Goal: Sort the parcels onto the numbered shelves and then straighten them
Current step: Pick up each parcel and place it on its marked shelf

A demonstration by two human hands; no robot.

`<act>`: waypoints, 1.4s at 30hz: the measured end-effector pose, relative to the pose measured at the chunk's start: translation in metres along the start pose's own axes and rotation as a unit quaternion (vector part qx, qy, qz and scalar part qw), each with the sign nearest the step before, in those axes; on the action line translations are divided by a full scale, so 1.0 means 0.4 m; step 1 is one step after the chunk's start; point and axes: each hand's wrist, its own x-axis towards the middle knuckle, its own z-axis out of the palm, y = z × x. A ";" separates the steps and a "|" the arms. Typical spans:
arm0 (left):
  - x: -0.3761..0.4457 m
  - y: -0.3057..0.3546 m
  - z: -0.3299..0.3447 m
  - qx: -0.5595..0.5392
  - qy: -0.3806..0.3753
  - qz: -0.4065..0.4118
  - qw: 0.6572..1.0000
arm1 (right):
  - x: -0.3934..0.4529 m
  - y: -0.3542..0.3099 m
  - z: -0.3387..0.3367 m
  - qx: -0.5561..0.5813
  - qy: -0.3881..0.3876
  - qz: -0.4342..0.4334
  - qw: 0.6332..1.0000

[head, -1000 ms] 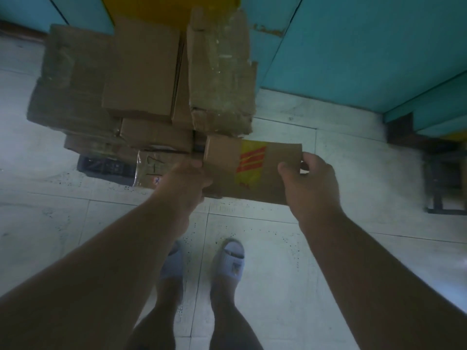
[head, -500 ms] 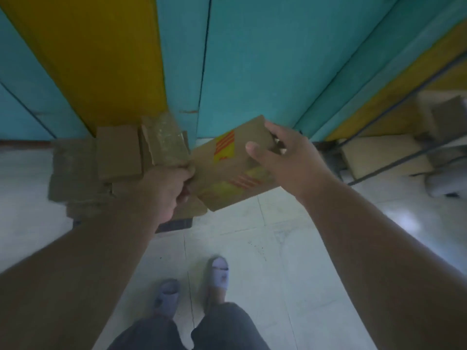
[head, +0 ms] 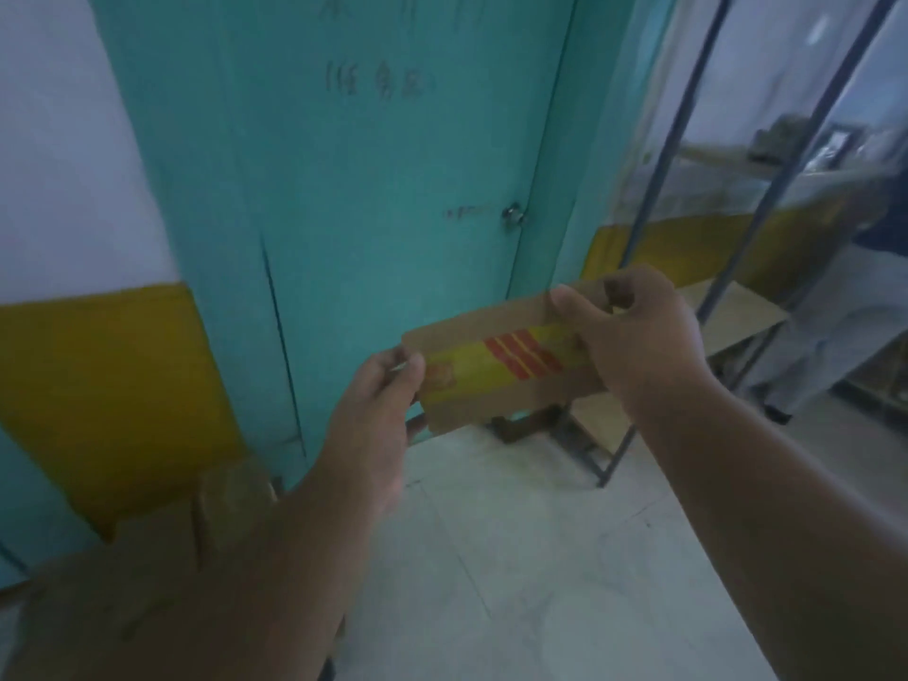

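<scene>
I hold a flat brown cardboard parcel [head: 496, 371] with a yellow label and red stripes at chest height in front of a teal door [head: 393, 213]. My left hand [head: 378, 410] grips its lower left end, fingers behind the parcel. My right hand [head: 634, 336] grips its upper right end, thumb on the front face. The parcel tilts up to the right. A metal-framed shelf [head: 737, 317] with a wooden board stands to the right, beyond the parcel.
A pile of cardboard parcels [head: 162, 528] lies low at the left against the yellow-banded wall. Slanted metal shelf posts [head: 663, 154] rise at the right. A person in dark and light clothing [head: 855, 297] stands at the far right. Pale floor tiles lie below.
The view has swung up and to the right, away from the parcel pile towards the door and shelf. Both hands have carried the labelled parcel up and turned its label face towards me.
</scene>
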 end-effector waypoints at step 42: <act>0.511 -0.775 1.409 0.136 -0.325 -0.225 0.908 | 0.891 0.967 -0.776 -0.033 0.134 0.162 0.977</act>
